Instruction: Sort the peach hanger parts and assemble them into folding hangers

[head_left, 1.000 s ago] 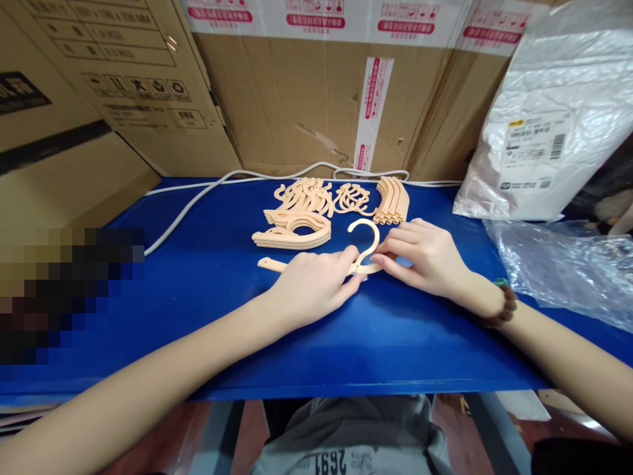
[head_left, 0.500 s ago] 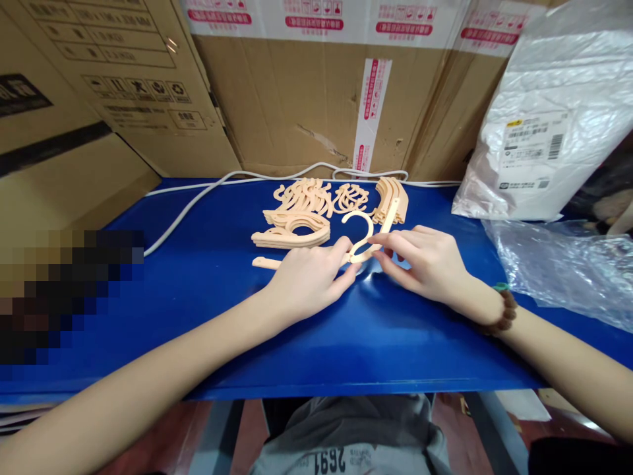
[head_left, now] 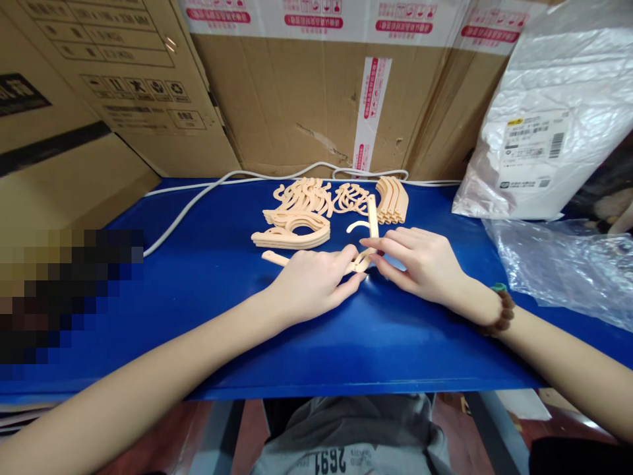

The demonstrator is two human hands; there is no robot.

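A beige plastic folding hanger (head_left: 373, 218) is held between both hands, low over the blue table. My left hand (head_left: 314, 280) is closed round one arm of it, whose end sticks out to the left past the knuckles. With thumb and fingers, my right hand (head_left: 420, 264) pinches the hanger near its middle joint. The other arm points up and away, and the curved hook shows just left of it. Fingers hide part of the joint. Just behind my left hand lies a stack of folded hangers (head_left: 291, 239).
Farther back are a pile of loose hooks (head_left: 304, 196), a smaller pile of curved pieces (head_left: 352, 198) and stacked hanger arms (head_left: 392, 200). A white cable (head_left: 190, 198) runs behind them. Cardboard boxes (head_left: 297, 99) wall the back and left; a white parcel bag (head_left: 534, 132) and clear plastic (head_left: 558, 264) lie right.
The upright hanger arm has swung left to stand nearly straight up, and the hook has tipped lower. Both hands stay closed on the hanger; my left hand has shifted slightly right.
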